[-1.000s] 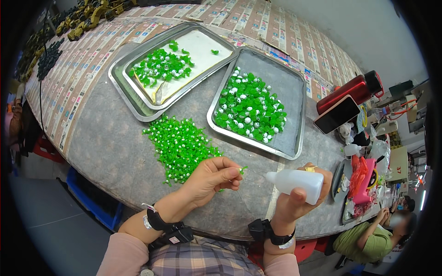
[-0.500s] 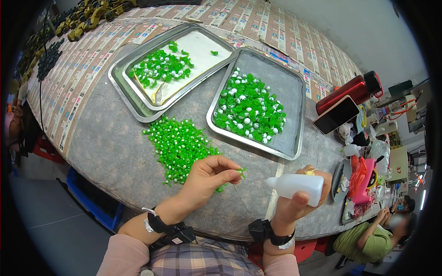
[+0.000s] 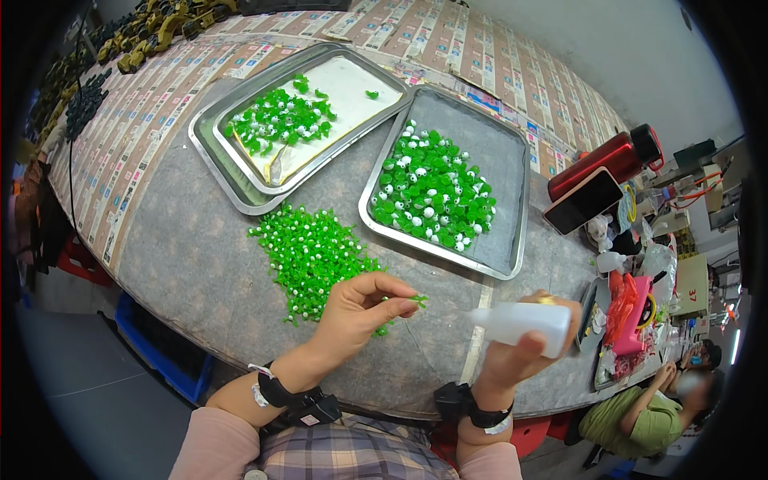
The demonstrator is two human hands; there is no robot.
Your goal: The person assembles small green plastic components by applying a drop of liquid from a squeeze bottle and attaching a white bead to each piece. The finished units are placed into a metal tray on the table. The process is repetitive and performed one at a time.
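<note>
Between the thumb and forefinger of my left hand (image 3: 356,314) is a small green plastic piece (image 3: 419,301). My right hand (image 3: 532,352) is wrapped round a white squeeze bottle (image 3: 524,326), which lies on its side in the air with its thin nozzle toward the left hand. A gap separates the nozzle from the green piece. Just behind my left hand, a pile of small green pieces with white dots (image 3: 308,256) is spread on the grey table cover (image 3: 192,264).
Ahead stand a metal tray (image 3: 524,208) of green-and-white pieces and, farther left, stacked trays (image 3: 210,152) with similar pieces. A red flask (image 3: 596,164) and a phone (image 3: 584,200) are at the right, near a pink holder (image 3: 636,316). A person in green (image 3: 636,420) sits far right.
The squeeze bottle in my right hand has shifted slightly right, away from the green piece, and is a little blurred. My left hand has barely moved.
</note>
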